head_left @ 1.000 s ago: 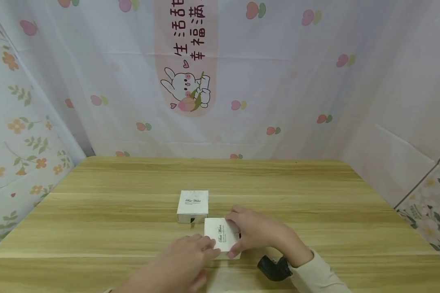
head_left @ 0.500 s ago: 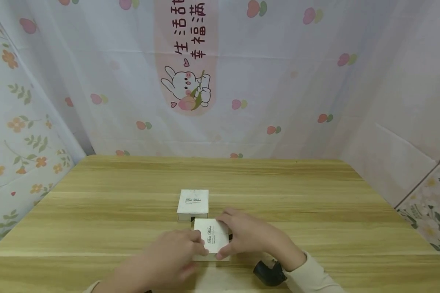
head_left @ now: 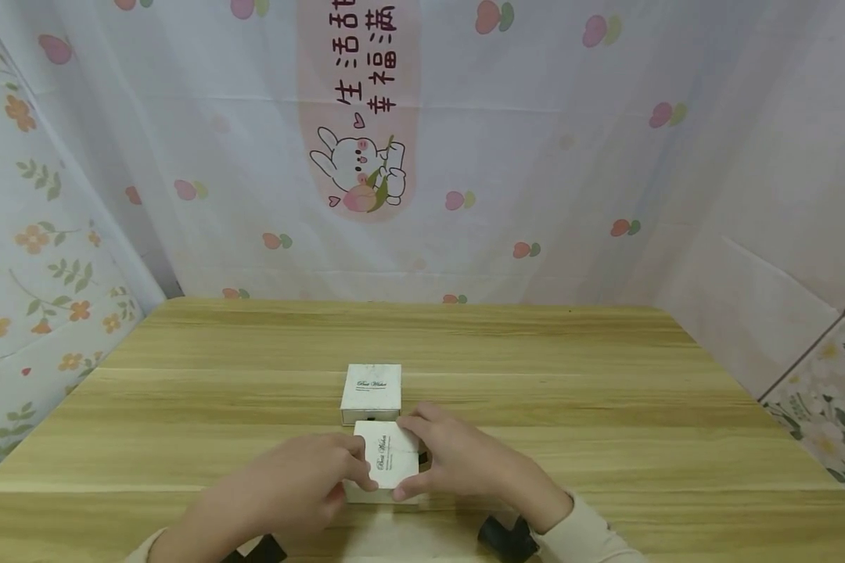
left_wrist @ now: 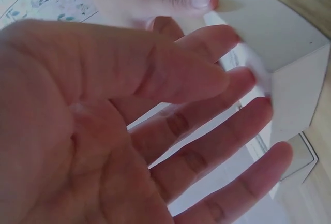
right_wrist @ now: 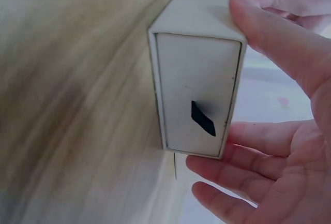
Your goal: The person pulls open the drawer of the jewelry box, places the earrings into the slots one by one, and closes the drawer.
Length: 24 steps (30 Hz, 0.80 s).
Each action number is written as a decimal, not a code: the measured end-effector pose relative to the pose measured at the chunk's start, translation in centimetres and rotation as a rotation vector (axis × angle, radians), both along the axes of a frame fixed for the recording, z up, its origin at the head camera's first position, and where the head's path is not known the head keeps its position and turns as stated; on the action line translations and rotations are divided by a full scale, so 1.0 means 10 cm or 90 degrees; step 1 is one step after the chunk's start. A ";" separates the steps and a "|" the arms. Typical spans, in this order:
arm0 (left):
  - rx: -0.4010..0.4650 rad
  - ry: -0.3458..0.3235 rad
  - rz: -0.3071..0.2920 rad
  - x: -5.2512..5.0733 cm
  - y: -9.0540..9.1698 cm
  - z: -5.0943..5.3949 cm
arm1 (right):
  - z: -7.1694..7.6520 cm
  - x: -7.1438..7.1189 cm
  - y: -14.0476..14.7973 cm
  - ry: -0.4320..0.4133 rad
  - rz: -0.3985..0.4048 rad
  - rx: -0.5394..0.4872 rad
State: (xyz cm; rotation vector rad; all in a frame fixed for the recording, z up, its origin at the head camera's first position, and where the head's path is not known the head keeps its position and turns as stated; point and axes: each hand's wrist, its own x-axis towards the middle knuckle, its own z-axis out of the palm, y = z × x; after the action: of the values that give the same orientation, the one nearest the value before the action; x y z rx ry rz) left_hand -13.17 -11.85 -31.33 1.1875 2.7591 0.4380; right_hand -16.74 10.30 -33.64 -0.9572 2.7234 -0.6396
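Observation:
A small white drawer-style gift box [head_left: 391,457] with dark script on top lies on the table. My right hand [head_left: 458,461] grips it across, thumb on the near side and fingers on the far side. In the right wrist view a black ribbon pull tab [right_wrist: 203,119] sticks out of the drawer front. My left hand [head_left: 303,485] is at the box's left end, its fingertips touching there. The left wrist view has those fingers [left_wrist: 207,167] spread and lightly bent, with the thumb apart from the box. Directly behind stands a second, similar white gift box [head_left: 371,391].
The wood-grain table [head_left: 570,375] reaches back to a printed curtain [head_left: 535,156]. More patterned cloth [head_left: 49,258] hangs on the left. Black wrist gear [head_left: 508,539] sits by the right cuff, with a similar black piece [head_left: 267,550] under the left wrist.
Both hands and the near gift box have slid left along the table. The box has gone from front right of the second box to nearly straight in front of it.

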 end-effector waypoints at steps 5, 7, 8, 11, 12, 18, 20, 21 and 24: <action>-0.012 -0.018 -0.004 -0.01 -0.04 0.03 | -0.02 0.02 -0.04 0.020 0.006 0.009; -0.017 -0.020 -0.003 -0.01 -0.06 0.05 | -0.04 0.03 -0.06 0.036 0.013 0.013; -0.019 -0.021 -0.002 -0.01 -0.06 0.05 | -0.05 0.03 -0.07 0.040 0.015 0.014; -0.024 -0.026 0.004 0.00 -0.08 0.06 | -0.06 0.04 -0.09 0.052 0.022 0.014; -0.024 -0.030 0.007 0.00 -0.09 0.06 | -0.07 0.05 -0.10 0.054 0.022 0.014; -0.024 -0.051 0.017 0.01 -0.11 0.08 | -0.08 0.08 -0.11 0.065 0.026 0.006; -0.025 -0.056 0.017 0.01 -0.11 0.08 | -0.08 0.08 -0.11 0.068 0.029 0.003; -0.025 -0.057 0.017 0.01 -0.11 0.08 | -0.08 0.08 -0.11 0.070 0.031 0.003; -0.026 -0.056 0.015 0.01 -0.12 0.09 | -0.08 0.09 -0.11 0.070 0.033 0.004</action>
State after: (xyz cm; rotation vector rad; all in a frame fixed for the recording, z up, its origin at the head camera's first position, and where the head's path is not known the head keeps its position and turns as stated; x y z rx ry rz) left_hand -13.03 -13.06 -30.43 1.1002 2.6963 0.4228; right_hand -15.86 9.21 -34.40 -1.0882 2.7838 -0.5862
